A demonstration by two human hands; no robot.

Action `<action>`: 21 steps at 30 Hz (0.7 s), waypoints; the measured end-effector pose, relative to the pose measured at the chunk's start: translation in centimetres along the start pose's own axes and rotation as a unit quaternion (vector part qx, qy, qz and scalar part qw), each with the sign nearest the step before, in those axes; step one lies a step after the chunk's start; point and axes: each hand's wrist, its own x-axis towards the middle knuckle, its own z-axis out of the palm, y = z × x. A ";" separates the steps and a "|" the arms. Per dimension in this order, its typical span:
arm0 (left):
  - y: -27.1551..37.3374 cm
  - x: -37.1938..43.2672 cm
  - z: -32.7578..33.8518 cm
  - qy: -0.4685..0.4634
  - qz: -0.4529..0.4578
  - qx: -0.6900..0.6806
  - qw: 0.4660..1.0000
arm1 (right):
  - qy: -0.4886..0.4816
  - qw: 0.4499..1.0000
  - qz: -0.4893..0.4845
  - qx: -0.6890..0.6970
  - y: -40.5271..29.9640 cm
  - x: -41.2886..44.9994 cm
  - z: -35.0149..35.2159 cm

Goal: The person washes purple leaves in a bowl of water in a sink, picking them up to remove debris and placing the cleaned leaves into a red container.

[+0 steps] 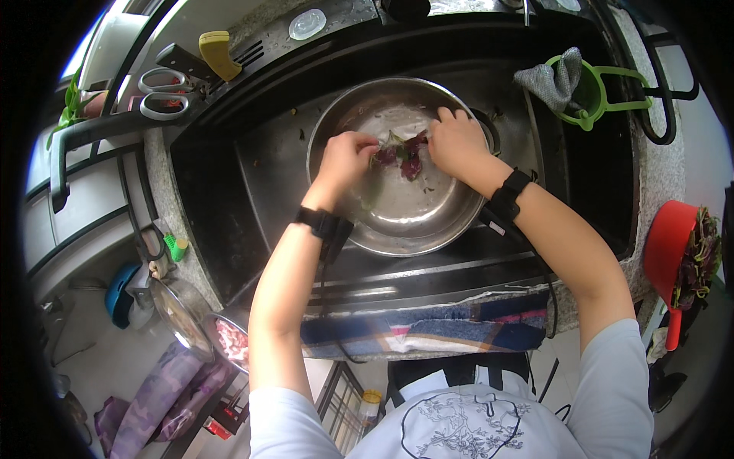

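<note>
A round stainless steel basin (413, 218) with some water in it stands in the dark sink (275, 201). Inside its rim, purple-green leafy vegetables (410, 163) hang between my two hands. My left hand (347, 158) pinches the leaves from the left with thumb and fingers. From the right, my right hand (456, 137) closes its curled fingers on the other end of the leaves; its fingertips are partly hidden. Small leaf scraps lie on the basin's floor. Both wrists wear black bands.
A red colander (668, 246) of purple-green leaves sits at the right. A green strainer (596, 97) with a grey cloth (553, 80) hangs over the sink's right side. Scissors (163, 94) and a knife handle (180, 60) stand at upper left. A bowl holds raw meat (232, 341) at lower left.
</note>
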 end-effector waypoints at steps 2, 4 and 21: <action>0.3 -0.3 -0.9 0.002 -0.018 -0.046 0.999 | 0.091 0.991 -0.065 0.076 0.1 0.3 0.4; 0.5 -0.8 -1.6 -0.011 -0.076 -0.200 0.977 | 0.162 0.954 -0.151 0.203 -0.2 0.5 -0.2; 5.1 -4.7 -1.2 0.049 0.003 -0.310 0.950 | -0.321 0.675 -0.086 0.659 -1.1 -0.2 -2.9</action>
